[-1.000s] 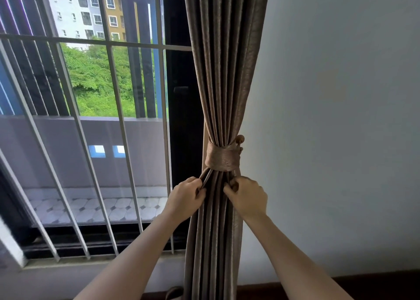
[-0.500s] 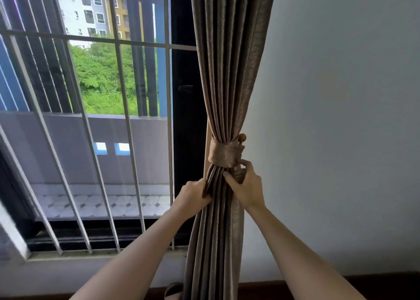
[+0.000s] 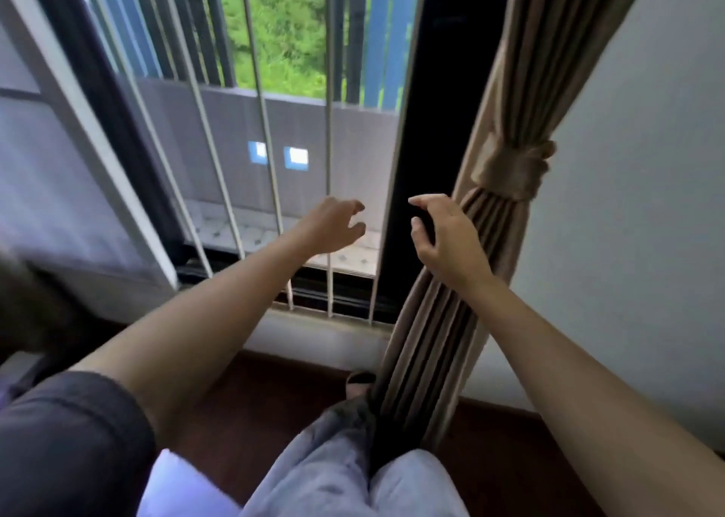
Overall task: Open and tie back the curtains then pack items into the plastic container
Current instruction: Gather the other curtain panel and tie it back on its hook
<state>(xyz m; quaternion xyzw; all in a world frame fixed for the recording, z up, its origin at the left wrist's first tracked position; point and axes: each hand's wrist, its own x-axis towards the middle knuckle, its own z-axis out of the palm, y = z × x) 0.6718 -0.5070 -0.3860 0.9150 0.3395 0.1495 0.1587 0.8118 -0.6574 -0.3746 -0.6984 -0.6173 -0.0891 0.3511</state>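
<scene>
The curtain (image 3: 549, 54) is a taupe, faintly sheened cloth gathered into narrow vertical pleats. It hangs at the right edge of the window against the smooth white wall (image 3: 635, 203). A tieback (image 3: 510, 173) of the same fabric cinches it into a waist, with a knotted lump on its right side. Below the band the folds fan out and fall to the dark wooden floor (image 3: 274, 391), between the person's pale blue trouser legs (image 3: 325, 477). Slim white metal bars (image 3: 329, 163) run down the glass beside a black frame post (image 3: 427, 124). Half a second ago both hands pinched the pleats just under the band; now they have let go and drawn back, and the view has tipped downward. The left hand (image 3: 331, 224) hovers before the bars, fingers loosely curled and holding nothing. The right hand (image 3: 445, 242) is raised in front of the lower folds, thumb and forefinger apart and empty; whether its back brushes the cloth I cannot tell.
</scene>
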